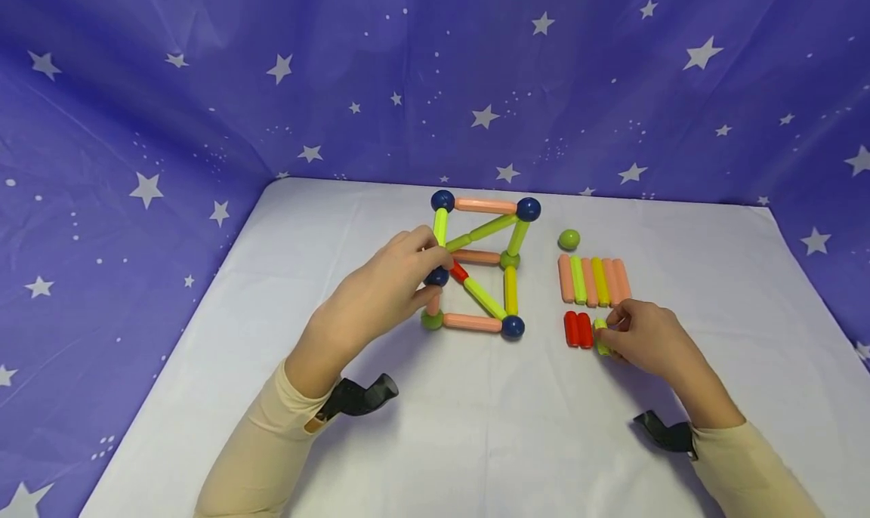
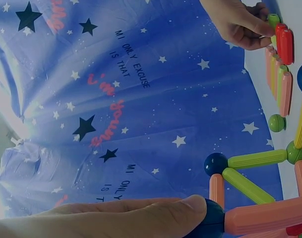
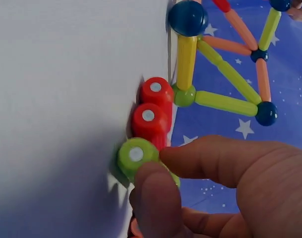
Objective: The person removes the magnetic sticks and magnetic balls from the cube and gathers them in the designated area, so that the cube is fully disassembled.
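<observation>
My left hand [image 1: 377, 288] pinches a dark blue ball [image 2: 213, 220] on the near left of a frame built of magnetic rods and balls. That frame has blue and green corner balls joined by pink, yellow, lime and red rods, such as the pink rod [image 1: 472, 322] along its near side. Over on the right, my right hand [image 1: 646, 337] holds a short lime rod [image 3: 136, 154] between thumb and index finger, low over the table. Two short red rods [image 1: 578, 330] lie side by side just left of it. Part of the structure is hidden behind my left hand.
Beyond my right hand lies a row of longer pink, lime and yellow rods [image 1: 590, 282]. A loose green ball [image 1: 569, 239] sits behind that row. The white tabletop [image 1: 476, 442] ends at a purple star-patterned cloth [image 1: 408, 72] at the back and sides.
</observation>
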`<state>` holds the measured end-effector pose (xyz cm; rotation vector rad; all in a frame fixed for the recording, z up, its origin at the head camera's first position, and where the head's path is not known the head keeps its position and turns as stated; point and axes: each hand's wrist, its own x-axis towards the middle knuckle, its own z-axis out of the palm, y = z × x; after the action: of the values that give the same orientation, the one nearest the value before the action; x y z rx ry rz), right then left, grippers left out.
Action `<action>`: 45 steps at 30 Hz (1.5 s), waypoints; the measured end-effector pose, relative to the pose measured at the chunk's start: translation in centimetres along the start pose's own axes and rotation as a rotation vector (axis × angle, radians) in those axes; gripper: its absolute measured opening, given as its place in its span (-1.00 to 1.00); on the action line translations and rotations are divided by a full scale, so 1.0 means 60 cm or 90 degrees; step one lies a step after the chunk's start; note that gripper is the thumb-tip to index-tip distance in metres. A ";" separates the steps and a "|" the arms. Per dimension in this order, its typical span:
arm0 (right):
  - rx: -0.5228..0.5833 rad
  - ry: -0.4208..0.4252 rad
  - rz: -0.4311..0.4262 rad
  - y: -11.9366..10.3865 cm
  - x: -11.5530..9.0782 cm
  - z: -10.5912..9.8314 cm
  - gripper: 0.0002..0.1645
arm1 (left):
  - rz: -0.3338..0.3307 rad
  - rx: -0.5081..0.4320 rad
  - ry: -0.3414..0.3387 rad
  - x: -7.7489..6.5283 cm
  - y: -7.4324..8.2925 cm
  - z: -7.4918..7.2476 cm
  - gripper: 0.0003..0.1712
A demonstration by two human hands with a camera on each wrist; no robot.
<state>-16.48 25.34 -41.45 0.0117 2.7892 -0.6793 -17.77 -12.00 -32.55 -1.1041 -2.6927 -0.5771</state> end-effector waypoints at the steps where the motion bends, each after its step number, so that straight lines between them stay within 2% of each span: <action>1: 0.003 -0.004 0.001 0.000 0.000 0.003 -0.67 | -0.001 0.000 -0.001 -0.001 0.000 0.000 -0.74; 6: 0.014 -0.010 -0.011 -0.005 0.001 0.003 -0.71 | -0.004 -0.007 0.000 -0.005 0.001 0.002 -0.74; 10: 0.002 0.045 -0.064 -0.026 0.012 -0.021 -0.68 | -0.010 -0.003 -0.001 -0.007 0.003 -0.001 -0.74; 14: 0.006 0.134 -0.164 -0.083 0.041 -0.054 -0.65 | -0.012 0.003 -0.002 -0.009 0.004 -0.005 -0.74; 17: 0.024 0.174 -0.247 -0.139 0.075 -0.077 -0.55 | -0.016 0.000 -0.001 -0.010 0.004 -0.007 -0.73; 19: 0.023 0.181 -0.294 -0.172 0.102 -0.087 -0.51 | -0.016 -0.002 0.002 -0.011 0.005 -0.007 -0.73; 22: 0.000 0.145 -0.334 -0.206 0.139 -0.093 -0.54 | -0.017 -0.003 0.003 -0.012 0.006 -0.006 -0.73; 25: -0.025 0.108 -0.343 -0.221 0.163 -0.093 -0.62 | -0.017 0.001 0.001 -0.010 0.007 -0.005 -0.73; 28: -0.022 0.102 -0.340 -0.224 0.173 -0.091 -0.67 | -0.016 0.006 -0.003 -0.007 0.009 -0.005 -0.73; 38: -0.010 0.102 -0.367 -0.219 0.180 -0.090 -0.67 | -0.026 0.011 -0.019 -0.002 0.006 -0.006 -0.72; 45: 0.008 0.081 -0.342 -0.214 0.184 -0.087 -0.63 | -0.028 0.011 -0.018 -0.002 0.000 -0.001 -0.72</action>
<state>-29.38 15.66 -34.07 -0.7379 2.9226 -0.8347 -17.68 -12.14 -32.53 -1.0587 -2.7467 -0.5484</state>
